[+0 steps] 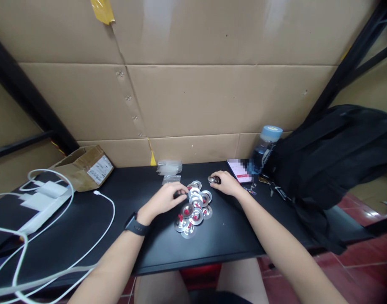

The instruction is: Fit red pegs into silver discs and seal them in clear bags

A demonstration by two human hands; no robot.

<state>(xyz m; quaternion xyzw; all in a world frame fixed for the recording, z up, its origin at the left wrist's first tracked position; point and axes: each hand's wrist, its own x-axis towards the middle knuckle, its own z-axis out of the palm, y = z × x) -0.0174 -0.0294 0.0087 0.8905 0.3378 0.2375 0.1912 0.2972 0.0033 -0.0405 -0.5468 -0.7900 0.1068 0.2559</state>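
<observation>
A pile of shiny round metal discs with red bits at their centres (pixel 196 203) lies on the black table (pixel 225 240). My left hand (pixel 168 197) is at the pile's left edge, its fingers curled over a small dark object (pixel 179 194) that is partly hidden. To the right of the pile, my right hand (pixel 226 183) pinches a small round metal piece (pixel 213 180) just above or on the table. Clear plastic bags (pixel 169 167) lie behind my left hand.
An open cardboard box (pixel 85 169), a white power strip (pixel 47 207) and loose white cables are at the left. At the right are a phone (pixel 239 169), a blue-capped bottle (pixel 264 147), keys (pixel 271 191) and a black backpack (pixel 335 156). Cardboard (pixel 193 101) lines the back.
</observation>
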